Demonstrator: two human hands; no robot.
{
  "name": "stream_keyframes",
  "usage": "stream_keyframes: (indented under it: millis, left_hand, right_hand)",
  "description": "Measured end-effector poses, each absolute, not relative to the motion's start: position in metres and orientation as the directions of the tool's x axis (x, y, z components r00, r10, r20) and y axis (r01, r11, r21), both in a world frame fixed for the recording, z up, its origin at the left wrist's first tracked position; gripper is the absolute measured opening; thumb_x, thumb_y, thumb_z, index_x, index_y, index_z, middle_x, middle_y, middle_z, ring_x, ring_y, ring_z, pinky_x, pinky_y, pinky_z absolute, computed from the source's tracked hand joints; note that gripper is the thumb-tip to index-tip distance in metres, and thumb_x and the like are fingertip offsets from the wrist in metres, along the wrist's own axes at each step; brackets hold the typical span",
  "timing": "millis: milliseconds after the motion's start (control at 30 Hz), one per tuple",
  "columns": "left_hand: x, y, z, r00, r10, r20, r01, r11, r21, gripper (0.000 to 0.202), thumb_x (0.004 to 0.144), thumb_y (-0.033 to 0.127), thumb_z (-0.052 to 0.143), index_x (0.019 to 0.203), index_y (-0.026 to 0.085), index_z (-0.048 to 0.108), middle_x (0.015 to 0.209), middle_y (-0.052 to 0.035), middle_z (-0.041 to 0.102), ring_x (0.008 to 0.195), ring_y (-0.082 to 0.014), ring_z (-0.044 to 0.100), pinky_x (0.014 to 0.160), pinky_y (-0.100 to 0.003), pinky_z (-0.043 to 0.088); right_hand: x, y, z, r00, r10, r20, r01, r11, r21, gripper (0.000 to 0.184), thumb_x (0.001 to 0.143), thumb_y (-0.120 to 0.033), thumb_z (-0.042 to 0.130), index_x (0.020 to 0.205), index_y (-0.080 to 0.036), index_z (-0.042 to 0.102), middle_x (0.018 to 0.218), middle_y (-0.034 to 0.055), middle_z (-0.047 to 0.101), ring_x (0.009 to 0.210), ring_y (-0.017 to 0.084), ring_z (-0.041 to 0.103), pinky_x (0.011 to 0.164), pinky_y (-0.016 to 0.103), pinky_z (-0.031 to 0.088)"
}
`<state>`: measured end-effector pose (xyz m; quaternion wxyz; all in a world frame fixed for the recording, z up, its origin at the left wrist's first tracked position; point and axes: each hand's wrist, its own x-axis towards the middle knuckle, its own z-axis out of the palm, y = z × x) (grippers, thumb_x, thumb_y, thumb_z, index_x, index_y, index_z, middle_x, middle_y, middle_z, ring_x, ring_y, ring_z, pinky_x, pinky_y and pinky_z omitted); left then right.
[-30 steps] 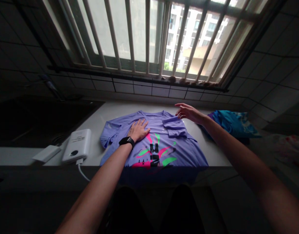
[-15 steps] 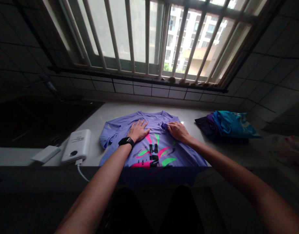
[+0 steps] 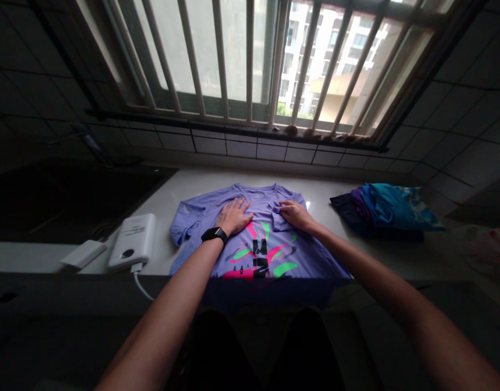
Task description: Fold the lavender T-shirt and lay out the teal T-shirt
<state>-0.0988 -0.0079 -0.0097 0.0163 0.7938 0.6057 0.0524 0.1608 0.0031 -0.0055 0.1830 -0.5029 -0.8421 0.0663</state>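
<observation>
The left grip (image 3: 234, 216) lies open and flat on the purple T-shirt (image 3: 193, 220), holding nothing, while the right grip (image 3: 294, 215) rests open on its folded-in sleeve (image 3: 279, 219), smoothing it. Folded clothes (image 3: 386, 209) lie right of the T-shirt on the counter (image 3: 380, 258).

Under the left hand (image 3: 235, 216) and right hand (image 3: 297, 214): lavender cloth T-shirt (image 3: 315, 255), matt
Left of the left hand: white plastic power bank (image 3: 131, 241), smooth, faintly glossy
Right of the right hand: folded teal cloth garments (image 3: 391, 209), matt
Beyond both hands: white stone countertop (image 3: 201, 182), smooth, glossy
</observation>
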Motion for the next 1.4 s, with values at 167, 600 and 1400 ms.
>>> stream_keyframes:
  millis: [167,600,1400]
  left_hand:
    - [-0.099,-0.009,-0.008,0.263,0.963,0.065,0.958,-0.269,0.098,0.062,0.099,0.048,0.033,0.157,0.025,0.037,0.167,-0.0047,0.029,0.155,-0.0278,0.024,0.124,-0.048,0.022]
    - [-0.098,-0.010,-0.006,0.259,0.965,0.043,0.961,-0.261,0.091,0.062,0.100,0.048,0.033,0.157,0.023,0.035,0.168,-0.0059,0.027,0.155,-0.0279,0.023,0.125,-0.047,0.020]
    - [-0.098,-0.009,-0.009,0.260,0.964,0.054,0.958,-0.265,0.108,0.062,0.100,0.047,0.033,0.157,0.022,0.037,0.167,-0.0073,0.027,0.155,-0.0289,0.022,0.124,-0.048,0.019]
  right_hand:
    - [0.153,0.015,0.012,-0.314,0.869,0.383,0.777,0.467,-0.422,0.034,0.100,-0.028,0.047,0.121,-0.021,0.074,0.132,0.0111,0.068,0.123,0.025,0.061,0.109,0.041,0.045]
    - [0.161,0.026,0.004,-0.348,0.934,-0.084,0.921,0.324,-0.217,0.052,0.104,-0.036,0.034,0.152,-0.021,0.045,0.165,0.0075,0.032,0.153,0.030,0.026,0.122,0.055,0.026]
    - [0.154,-0.011,0.009,-0.360,0.889,0.282,0.842,0.440,-0.312,0.038,0.101,-0.025,0.040,0.124,-0.017,0.068,0.131,0.0131,0.068,0.123,0.024,0.062,0.107,0.038,0.047]
